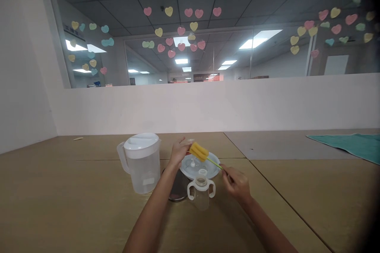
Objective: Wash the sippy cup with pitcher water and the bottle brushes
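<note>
My right hand (236, 184) is closed round the thin green handle of a sponge bottle brush (199, 152), whose yellow head points up and left. Close to that head, my left hand (179, 152) grips a small clear plastic piece (190, 141), partly hidden by the fingers and the sponge. Below and between the hands stands an uncapped clear baby bottle (202, 199) with two white side handles. Behind it, a white bowl (218, 166) holds a white-tipped piece (192, 163) and a white ring (202, 172).
A lidded translucent pitcher (145, 170) stands left of my left forearm. Partly under that forearm lies a dark round metal-rimmed disc (179, 189). A teal cloth (353, 144) lies at the far right. A wall with a window (208, 106) closes off the table's back.
</note>
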`<action>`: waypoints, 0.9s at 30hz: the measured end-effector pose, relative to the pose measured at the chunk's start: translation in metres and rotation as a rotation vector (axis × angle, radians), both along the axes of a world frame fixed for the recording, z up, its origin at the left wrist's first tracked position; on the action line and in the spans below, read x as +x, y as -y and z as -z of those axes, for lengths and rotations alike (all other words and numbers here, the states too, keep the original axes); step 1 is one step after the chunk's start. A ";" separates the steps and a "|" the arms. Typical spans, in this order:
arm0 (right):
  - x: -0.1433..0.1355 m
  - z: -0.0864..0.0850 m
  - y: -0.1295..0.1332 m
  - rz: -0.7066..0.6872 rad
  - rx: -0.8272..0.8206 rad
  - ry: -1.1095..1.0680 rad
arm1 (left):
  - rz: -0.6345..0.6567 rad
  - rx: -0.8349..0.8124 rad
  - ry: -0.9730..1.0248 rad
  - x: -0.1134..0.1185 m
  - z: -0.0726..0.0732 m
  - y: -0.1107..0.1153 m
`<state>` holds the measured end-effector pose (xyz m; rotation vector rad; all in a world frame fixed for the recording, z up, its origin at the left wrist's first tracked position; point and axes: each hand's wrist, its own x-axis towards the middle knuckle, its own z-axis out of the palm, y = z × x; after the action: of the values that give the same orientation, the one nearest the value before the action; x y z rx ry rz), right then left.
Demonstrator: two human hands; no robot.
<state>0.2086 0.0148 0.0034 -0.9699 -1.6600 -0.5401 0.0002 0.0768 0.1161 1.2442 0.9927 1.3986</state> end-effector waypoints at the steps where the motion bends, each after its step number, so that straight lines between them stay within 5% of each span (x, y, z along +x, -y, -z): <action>1: 0.001 0.001 -0.001 -0.011 0.007 0.043 | 0.000 -0.013 0.021 -0.001 -0.001 0.001; 16: 0.006 -0.004 -0.002 0.180 -0.078 0.047 | -0.027 0.031 0.047 -0.005 -0.012 0.009; 21: 0.009 -0.003 -0.002 0.158 0.006 -0.052 | -0.044 0.074 0.027 -0.005 -0.012 0.009; 27: 0.012 -0.004 -0.003 0.102 -0.061 0.254 | -0.077 0.210 0.004 -0.011 -0.015 0.007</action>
<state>0.2209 0.0180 0.0076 -1.0695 -1.8677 -0.7085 -0.0104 0.0695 0.1314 1.3673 0.9175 1.5965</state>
